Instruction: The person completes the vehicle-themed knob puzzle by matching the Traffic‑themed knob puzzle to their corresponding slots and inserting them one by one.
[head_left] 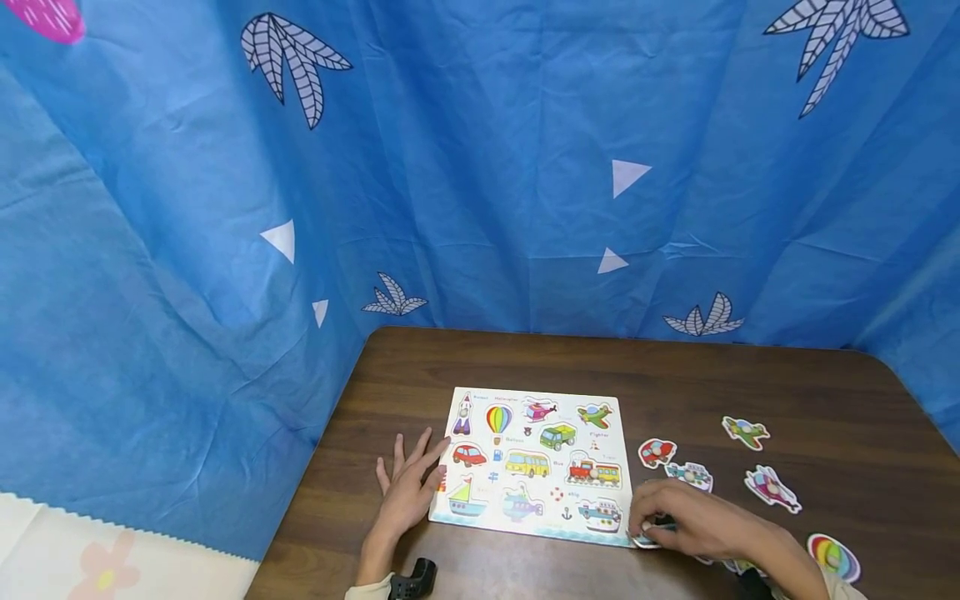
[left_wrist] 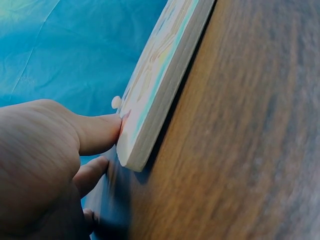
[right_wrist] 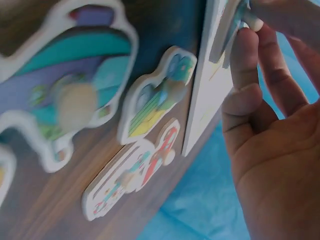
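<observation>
A white puzzle board (head_left: 525,530) printed with vehicles lies flat on the table. My left hand (head_left: 408,492) rests at its left edge, fingers spread, the thumb touching the board in the left wrist view. At the board's lower right corner, my right hand (head_left: 693,517) pinches a wooden puzzle piece (right_wrist: 227,32) by its round knob (right_wrist: 252,22). The fingers hide most of its picture. A rocket piece (head_left: 462,414) and a train piece (head_left: 594,473), both with knobs, sit in the board.
Loose knobbed pieces lie right of the board: a red car (head_left: 657,452), a ship (head_left: 689,476), a green plane (head_left: 746,432), a helicopter (head_left: 772,488) and a balloon (head_left: 834,557). A teal and purple piece (right_wrist: 30,92) is near the right wrist. A blue curtain (head_left: 525,167) hangs behind the table.
</observation>
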